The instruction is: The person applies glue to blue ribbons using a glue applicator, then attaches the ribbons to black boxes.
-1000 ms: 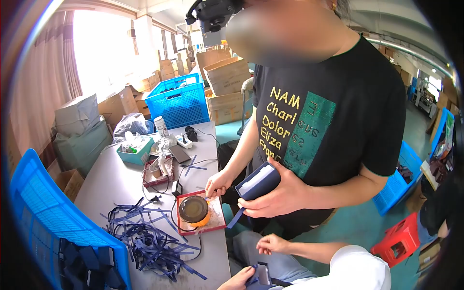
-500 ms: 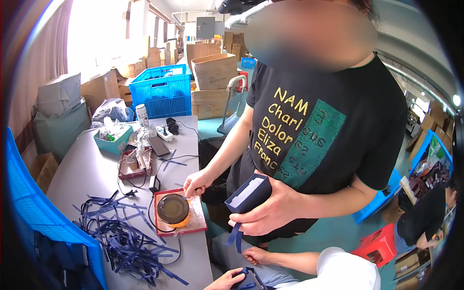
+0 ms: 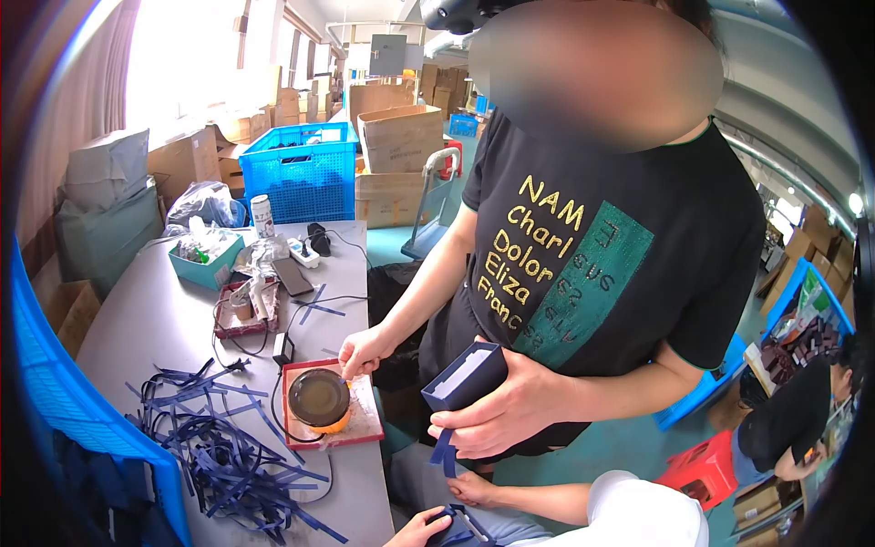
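At the bottom edge, my left hand [image 3: 421,529] has its fingers closed on a dark blue box [image 3: 467,529], partly cut off by the frame. My right hand [image 3: 471,489] is curled over my grey trousers [image 3: 415,476]; anything inside it is hidden. Just above it hangs a blue ribbon [image 3: 444,453] from a dark blue box [image 3: 465,378] in a standing co-worker's hand. The co-worker's other hand [image 3: 365,352] pinches at the rim of a round dark-topped pot [image 3: 319,397] on a red-edged tray [image 3: 374,434]. Many blue ribbons [image 3: 241,465] lie heaped on the grey table [image 3: 118,342].
Blue crates stand at the left [image 3: 68,365] and behind the table [image 3: 301,182]. A phone [image 3: 293,276], a can [image 3: 262,217], a teal box [image 3: 208,264] and cables lie farther back. A red stool [image 3: 702,469] and another person [image 3: 784,415] are at right.
The view has shifted slightly, moving the table and tray left. The co-worker's hand at the pot has shifted slightly over its rim. My hands look much the same.
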Demonstrator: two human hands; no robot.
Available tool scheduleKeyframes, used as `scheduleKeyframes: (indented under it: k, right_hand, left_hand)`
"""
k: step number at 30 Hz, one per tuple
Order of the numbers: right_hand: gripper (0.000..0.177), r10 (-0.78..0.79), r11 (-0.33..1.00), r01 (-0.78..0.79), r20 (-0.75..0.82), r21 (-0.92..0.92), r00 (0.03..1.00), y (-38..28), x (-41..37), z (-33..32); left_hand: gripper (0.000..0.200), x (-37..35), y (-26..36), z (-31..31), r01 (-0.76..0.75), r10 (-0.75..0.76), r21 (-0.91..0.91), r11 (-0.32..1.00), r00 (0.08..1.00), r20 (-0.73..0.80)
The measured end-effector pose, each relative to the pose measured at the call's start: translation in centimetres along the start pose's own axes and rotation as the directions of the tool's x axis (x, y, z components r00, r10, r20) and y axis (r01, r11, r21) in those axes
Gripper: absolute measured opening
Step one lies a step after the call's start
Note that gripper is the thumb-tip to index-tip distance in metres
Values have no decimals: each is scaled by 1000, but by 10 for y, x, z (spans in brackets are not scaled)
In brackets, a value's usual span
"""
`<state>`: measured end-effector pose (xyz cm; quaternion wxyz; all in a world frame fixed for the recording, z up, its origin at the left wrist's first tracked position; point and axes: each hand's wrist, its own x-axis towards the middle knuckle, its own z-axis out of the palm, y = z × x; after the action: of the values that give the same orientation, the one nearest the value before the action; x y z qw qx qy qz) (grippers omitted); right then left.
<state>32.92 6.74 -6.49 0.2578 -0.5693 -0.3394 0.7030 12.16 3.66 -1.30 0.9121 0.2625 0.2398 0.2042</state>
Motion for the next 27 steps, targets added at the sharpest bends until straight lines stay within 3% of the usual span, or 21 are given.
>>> scheduleKeyframes:
  k: [10,15,20,22,23,27]
  right_hand:
    - [34,-59,990,55,-33,-128,998,12,3,-2]
    - [32,-164,969,178,92,-173,982,14,3,-2]
    - [30,-163,945,194,135,-263,977,2,-6,0]
    - [29,-138,948,178,163,-265,977,0,-5,-3]
    - [29,-137,948,176,161,-264,977,1,-6,-2]
    - [28,-137,944,181,171,-275,976,4,-1,-4]
  left_hand:
    - [35,-4,3,4,-5,5,-22,1000,1000,-4]
    - [35,-3,1,0,-19,19,-16,1000,1000,1]
    - [35,-7,9,12,-20,20,-19,1000,1000,16]
    - [36,-21,22,41,-84,88,29,996,979,-183]
    - [35,-21,20,38,-111,120,73,991,985,-125]
    - [35,-21,21,36,-92,101,65,994,985,-141]
